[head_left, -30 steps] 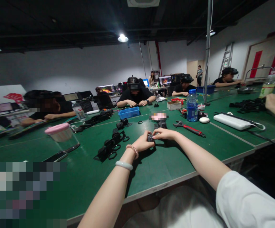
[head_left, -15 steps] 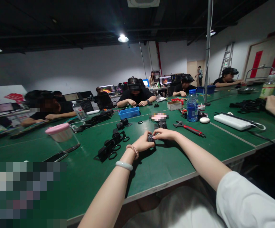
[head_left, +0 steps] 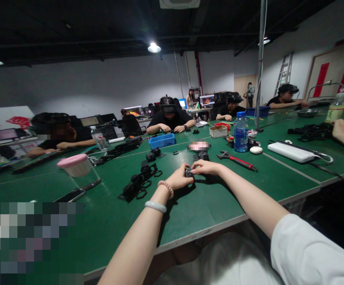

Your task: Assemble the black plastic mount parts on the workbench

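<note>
Near the middle of the green table (head_left: 207,209), my left hand (head_left: 181,177) is closed round a small black part (head_left: 189,173). From the right, my right hand (head_left: 205,168) has its fingers pressed on the same part. Another black part (head_left: 201,155) lies just beyond my right hand. To the left of my left hand is a group of black parts and rings (head_left: 139,182), with one more black piece (head_left: 153,153) behind them. A small black ring (head_left: 175,152) rests farther back.
A red-handled wrench (head_left: 239,161), a blue bottle (head_left: 241,132) and a white power strip (head_left: 291,152) are on the right. A blue tray (head_left: 161,140) stands ahead, a pink-lidded container (head_left: 78,170) and phone (head_left: 71,195) left. Several people sit around the table.
</note>
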`<action>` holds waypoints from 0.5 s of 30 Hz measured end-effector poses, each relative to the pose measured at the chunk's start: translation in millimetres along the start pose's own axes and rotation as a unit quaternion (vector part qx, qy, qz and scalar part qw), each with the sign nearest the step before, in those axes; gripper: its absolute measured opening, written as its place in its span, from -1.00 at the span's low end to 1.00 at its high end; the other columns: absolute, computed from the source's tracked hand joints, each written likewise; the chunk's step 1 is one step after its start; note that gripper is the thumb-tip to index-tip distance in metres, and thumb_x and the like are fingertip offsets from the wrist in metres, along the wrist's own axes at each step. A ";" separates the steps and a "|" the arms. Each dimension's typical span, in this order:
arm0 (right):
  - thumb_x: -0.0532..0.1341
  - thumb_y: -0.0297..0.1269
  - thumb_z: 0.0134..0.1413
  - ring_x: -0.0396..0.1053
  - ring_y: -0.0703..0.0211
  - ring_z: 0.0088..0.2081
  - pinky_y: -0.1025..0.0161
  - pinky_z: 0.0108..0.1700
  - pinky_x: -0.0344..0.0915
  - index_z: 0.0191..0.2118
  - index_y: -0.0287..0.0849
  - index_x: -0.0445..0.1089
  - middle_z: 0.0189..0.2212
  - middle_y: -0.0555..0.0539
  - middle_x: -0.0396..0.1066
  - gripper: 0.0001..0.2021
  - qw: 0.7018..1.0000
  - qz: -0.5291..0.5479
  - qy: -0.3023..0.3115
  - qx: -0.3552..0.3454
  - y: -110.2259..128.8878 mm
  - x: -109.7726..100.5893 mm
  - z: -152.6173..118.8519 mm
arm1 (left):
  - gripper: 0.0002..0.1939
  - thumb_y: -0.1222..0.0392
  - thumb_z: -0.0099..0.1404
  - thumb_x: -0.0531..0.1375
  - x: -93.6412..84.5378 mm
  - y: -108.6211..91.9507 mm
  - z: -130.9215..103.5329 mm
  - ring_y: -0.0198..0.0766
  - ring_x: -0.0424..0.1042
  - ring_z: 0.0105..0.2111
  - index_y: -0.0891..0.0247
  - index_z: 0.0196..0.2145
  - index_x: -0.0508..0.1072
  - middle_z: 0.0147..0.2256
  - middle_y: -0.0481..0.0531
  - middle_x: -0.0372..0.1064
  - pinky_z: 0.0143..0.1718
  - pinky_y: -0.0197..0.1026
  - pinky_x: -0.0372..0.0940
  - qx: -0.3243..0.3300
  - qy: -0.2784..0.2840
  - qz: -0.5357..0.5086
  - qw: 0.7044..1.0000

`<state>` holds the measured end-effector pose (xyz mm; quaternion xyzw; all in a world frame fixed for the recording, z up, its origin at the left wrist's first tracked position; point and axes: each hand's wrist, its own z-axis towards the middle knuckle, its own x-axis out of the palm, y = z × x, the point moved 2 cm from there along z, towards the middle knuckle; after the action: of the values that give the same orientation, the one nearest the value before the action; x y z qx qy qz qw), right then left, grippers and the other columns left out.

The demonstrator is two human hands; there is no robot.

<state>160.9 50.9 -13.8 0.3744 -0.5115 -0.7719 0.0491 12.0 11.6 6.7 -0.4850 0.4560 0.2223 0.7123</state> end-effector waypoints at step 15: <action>0.30 -0.24 -0.40 0.23 0.27 -0.30 0.31 -0.30 0.21 -0.23 -0.13 0.17 -0.21 -0.02 0.15 -0.52 0.998 0.045 0.018 -0.049 -5.0 0.2 -3.0 | -0.43 0.06 -0.17 0.16 -0.1 -4.8 -3.2 -0.30 0.24 -0.46 0.30 -0.17 0.17 -0.40 -0.02 0.24 -0.49 -0.29 0.14 -0.001 -0.008 -0.029 1.000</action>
<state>164.2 50.9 -18.7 0.3615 -0.4886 -0.7863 0.1112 14.2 6.7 8.8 -0.4966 0.4360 0.2060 0.7217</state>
